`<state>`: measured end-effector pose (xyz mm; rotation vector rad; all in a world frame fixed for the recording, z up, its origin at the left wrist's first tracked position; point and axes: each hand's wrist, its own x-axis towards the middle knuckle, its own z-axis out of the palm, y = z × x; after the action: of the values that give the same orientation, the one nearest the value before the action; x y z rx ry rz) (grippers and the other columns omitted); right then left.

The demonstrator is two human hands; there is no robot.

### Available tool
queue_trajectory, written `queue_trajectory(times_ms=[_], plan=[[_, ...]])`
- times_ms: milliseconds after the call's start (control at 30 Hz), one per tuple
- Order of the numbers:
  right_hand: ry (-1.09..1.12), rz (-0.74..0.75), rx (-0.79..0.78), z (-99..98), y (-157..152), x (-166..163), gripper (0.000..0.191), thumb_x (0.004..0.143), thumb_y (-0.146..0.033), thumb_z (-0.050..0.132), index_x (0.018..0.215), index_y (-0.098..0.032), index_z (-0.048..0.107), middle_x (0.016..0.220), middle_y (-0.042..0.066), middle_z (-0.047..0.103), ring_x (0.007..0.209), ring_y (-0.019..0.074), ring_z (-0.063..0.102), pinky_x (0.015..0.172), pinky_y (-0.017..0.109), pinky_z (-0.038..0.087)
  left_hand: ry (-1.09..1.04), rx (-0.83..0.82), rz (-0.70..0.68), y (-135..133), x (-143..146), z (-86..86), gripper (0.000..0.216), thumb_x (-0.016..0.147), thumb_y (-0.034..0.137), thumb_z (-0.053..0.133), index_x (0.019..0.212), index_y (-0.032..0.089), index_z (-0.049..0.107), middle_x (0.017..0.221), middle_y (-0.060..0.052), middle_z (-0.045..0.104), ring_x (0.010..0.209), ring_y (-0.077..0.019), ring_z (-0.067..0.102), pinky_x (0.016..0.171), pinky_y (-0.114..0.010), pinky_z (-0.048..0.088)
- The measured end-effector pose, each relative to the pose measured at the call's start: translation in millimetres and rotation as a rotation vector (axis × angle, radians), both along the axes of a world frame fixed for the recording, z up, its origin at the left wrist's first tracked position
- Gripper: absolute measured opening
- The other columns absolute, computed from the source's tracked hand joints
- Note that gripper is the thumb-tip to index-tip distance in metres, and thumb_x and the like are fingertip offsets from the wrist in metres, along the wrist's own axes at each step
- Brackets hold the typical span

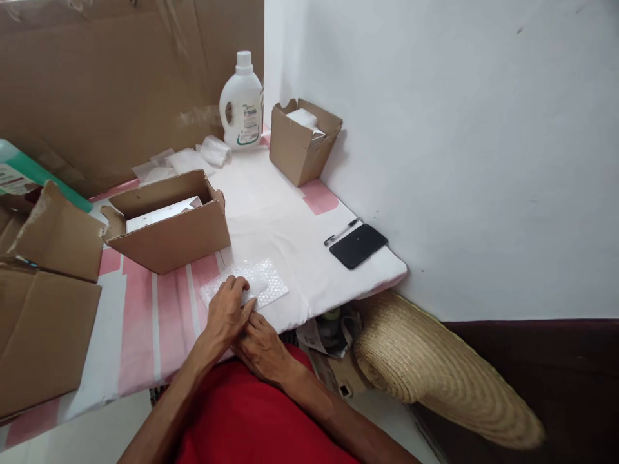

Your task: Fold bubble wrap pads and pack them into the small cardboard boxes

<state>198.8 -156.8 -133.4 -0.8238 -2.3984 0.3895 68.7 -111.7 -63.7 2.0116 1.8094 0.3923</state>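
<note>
A piece of clear bubble wrap (271, 283) lies near the front edge of the cloth-covered table. Over its near left part is my left hand (227, 306), its fingers curled and closed on the wrap. My right hand (265, 345) is closed just below, at the table edge, touching the left hand around its thumb. The right fingertips are partly hidden, and I cannot make out what they hold, if anything. Behind the left hand stands an open cardboard box (178, 235) with white flat boxes (162, 214) inside.
A smaller cardboard box (294, 145) with bubble-wrapped contents stands by the wall, beside a white detergent bottle (244, 103). A black phone (358, 245) and a pen (342, 232) lie on the right. Large cardboard (48, 322) occupies the left; a straw hat (435, 361) sits below the table.
</note>
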Motion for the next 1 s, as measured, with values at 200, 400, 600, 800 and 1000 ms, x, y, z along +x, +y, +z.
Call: queue_trajectory(times_ms=[200, 400, 600, 800, 1000], plan=[[0.017, -0.007, -0.013, 0.4, 0, 0, 0.026, 0.099, -0.03, 0.059, 0.121, -0.018, 0.066, 0.122, 0.012, 0.066, 0.121, 0.0299, 0.055, 0.107, 0.047, 0.05, 0.127, -0.024, -0.035, 6, 1, 1.3, 0.018, 0.089, 0.021, 0.059, 0.107, 0.024, 0.059, 0.106, -0.004, 0.062, 0.086, -0.0193, 0.062, 0.072, -0.031, 0.045], [0.036, -0.008, 0.005, -3.6, 0, -2, 0.025, 0.098, -0.028, 0.059, 0.119, -0.015, 0.065, 0.121, 0.013, 0.067, 0.118, 0.0288, 0.057, 0.106, 0.045, 0.05, 0.207, -0.016, -0.062, 5, 4, 12.6, 0.015, 0.095, 0.023, 0.05, 0.096, 0.023, 0.064, 0.097, -0.004, 0.064, 0.081, -0.0185, 0.062, 0.073, -0.031, 0.043], [0.12, 0.016, 0.08, -13.7, 1, -7, 0.024, 0.101, -0.019, 0.049, 0.121, -0.015, 0.063, 0.115, 0.012, 0.071, 0.114, 0.0279, 0.062, 0.111, 0.05, 0.045, 0.199, 0.004, -0.133, -4, 11, 14.0, 0.014, 0.096, 0.022, 0.05, 0.095, 0.022, 0.064, 0.097, -0.004, 0.066, 0.088, -0.0198, 0.061, 0.084, -0.034, 0.044], [0.091, -0.001, 0.1, -12.2, 0, -6, 0.025, 0.102, -0.019, 0.045, 0.116, -0.014, 0.065, 0.107, 0.012, 0.073, 0.104, 0.0271, 0.065, 0.105, 0.048, 0.049, 0.145, -0.018, -0.172, -1, 11, 5.0, 0.015, 0.095, 0.021, 0.05, 0.092, 0.021, 0.064, 0.095, -0.004, 0.065, 0.089, -0.0204, 0.06, 0.083, -0.033, 0.045], [0.116, -0.019, 0.13, -8.2, 2, -7, 0.027, 0.104, -0.021, 0.041, 0.111, -0.012, 0.066, 0.1, 0.012, 0.073, 0.1, 0.0267, 0.065, 0.096, 0.044, 0.054, 0.079, -0.052, -0.194, 3, 7, 2.7, 0.014, 0.092, 0.02, 0.054, 0.091, 0.022, 0.068, 0.097, -0.004, 0.065, 0.085, -0.0173, 0.061, 0.079, -0.03, 0.046]])
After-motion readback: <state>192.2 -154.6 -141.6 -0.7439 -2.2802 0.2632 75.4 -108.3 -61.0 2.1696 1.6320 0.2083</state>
